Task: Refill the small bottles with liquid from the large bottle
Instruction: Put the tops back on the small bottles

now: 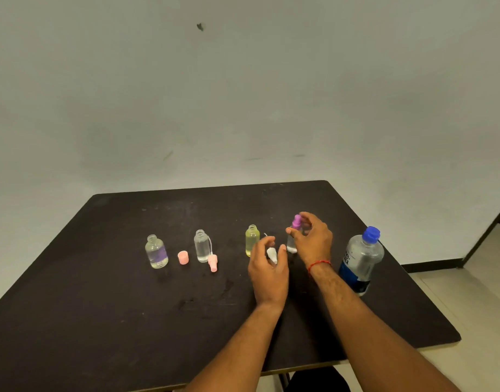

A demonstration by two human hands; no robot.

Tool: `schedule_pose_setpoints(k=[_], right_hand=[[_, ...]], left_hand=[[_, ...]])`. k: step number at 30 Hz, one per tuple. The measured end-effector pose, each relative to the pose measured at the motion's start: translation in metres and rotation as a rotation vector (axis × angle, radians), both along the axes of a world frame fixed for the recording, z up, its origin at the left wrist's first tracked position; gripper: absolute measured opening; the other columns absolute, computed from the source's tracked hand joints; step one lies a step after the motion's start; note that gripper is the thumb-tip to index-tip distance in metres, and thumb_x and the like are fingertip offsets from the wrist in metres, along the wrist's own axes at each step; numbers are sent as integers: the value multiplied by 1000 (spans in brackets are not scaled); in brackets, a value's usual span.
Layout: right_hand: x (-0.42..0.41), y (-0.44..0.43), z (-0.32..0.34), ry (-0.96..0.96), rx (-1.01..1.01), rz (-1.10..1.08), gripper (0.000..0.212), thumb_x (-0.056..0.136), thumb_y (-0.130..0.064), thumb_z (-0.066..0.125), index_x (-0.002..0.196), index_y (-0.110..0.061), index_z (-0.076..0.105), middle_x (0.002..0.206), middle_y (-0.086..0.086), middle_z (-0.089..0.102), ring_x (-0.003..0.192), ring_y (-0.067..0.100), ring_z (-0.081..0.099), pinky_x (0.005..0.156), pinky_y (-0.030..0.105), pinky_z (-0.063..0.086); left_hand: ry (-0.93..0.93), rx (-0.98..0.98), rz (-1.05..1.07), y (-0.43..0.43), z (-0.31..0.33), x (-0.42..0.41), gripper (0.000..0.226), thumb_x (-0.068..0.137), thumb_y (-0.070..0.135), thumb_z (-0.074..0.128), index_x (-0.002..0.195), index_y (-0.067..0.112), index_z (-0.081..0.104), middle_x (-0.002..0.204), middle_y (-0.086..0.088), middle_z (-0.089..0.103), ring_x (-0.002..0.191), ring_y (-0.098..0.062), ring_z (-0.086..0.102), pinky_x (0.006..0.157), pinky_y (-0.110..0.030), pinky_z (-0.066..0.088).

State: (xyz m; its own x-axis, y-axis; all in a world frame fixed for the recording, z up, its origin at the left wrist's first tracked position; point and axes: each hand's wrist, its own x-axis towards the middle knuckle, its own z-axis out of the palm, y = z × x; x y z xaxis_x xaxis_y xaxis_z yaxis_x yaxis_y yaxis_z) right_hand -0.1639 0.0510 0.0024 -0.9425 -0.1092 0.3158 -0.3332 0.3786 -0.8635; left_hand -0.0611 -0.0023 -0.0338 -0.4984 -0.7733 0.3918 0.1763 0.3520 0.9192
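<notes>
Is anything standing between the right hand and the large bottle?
Nothing visible: only bare table lies between the right hand and the large bottle, upright to its right. That hand holds the purple spray top.

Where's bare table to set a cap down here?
Bare: near-left of the black table, in front of the clear purple-labelled small bottle and pink cap; also the far strip behind the bottles. Crowded: from the yellow small bottle to the blue-capped large plastic bottle, where left hand and right hand work.

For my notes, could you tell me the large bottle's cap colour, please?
Blue cap, clearest in the head view.
</notes>
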Motion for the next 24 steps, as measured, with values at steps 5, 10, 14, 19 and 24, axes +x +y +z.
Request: schedule_pose_setpoints(k=[5,10,14,19,24], right_hand=[[38,1,8,206,-100,-73,46,81,-14,77,123,-17,57,112,-7,53,101,11,54,84,24,49],[63,-15,-10,272,97,16,27,79,-23,78,98,-20,59,97,-6,57,89,10,53,76,22,45],[57,-24,-28,154,296,50,24,77,-29,76,88,-20,56,87,-2,56,81,14,53,65,22,39],[50,-27,-39,143,374,57,19,78,-19,69,76,-18,51,78,1,56,76,22,56,61,33,50],[50,-20,-36,173,307,40,16,80,-18,72,79,-21,57,77,-3,57,73,13,56,60,25,45]], left_hand=[[43,41,140,-36,4,24,20,87,14,75,99,22,61,97,8,61,88,-13,61,63,-28,48],[-137,60,55,-62,-10,25,43,83,40,74,121,32,56,118,20,58,103,-26,65,86,-47,58],[-265,34,-20,-64,-3,14,60,88,26,76,142,13,52,140,-2,56,129,-15,52,101,-19,37],[-345,14,-31,-68,-1,3,59,88,33,76,141,17,55,138,-1,60,128,-18,56,106,-29,45],[-316,1,-53,-70,-10,-1,27,88,36,72,113,37,63,99,11,70,85,-18,71,76,-46,61]])
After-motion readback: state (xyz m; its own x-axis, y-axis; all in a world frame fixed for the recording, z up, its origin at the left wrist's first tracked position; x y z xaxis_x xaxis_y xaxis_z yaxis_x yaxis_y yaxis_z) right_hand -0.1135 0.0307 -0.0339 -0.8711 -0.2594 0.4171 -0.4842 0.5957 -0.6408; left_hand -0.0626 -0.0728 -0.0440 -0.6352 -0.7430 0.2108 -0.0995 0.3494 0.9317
